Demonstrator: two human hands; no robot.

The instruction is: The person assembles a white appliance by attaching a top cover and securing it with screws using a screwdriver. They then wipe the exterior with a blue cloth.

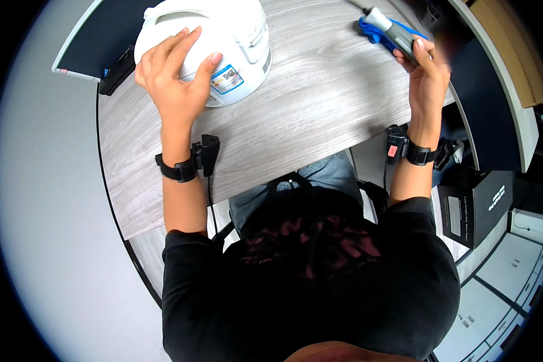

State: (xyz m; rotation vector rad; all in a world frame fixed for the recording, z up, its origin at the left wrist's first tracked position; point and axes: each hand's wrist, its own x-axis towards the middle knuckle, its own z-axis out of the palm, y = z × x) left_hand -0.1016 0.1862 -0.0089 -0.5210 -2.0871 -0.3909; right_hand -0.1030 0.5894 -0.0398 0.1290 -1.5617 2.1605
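A white rice cooker (247, 42), rounded, with a carrying handle and a blue-edged label, stands at the far left of the table. My left hand (176, 75) lies on its lid and near side, fingers spread. At the far right, my right hand (426, 69) is closed around the grey handle of a screwdriver-like tool (398, 35). That tool has a pale collar and a thin shaft pointing up and to the left, cut off by the picture's edge. Behind and beneath it lies a bright blue cloth (374, 37), partly hidden.
The wood-grain table (308, 90) curves across the view in front of me. Dark partitions with pale frames border it at left and right (489, 102). A black box (476, 208) stands at the lower right. Black straps with small devices (208, 155) sit on both wrists, trailing cables.
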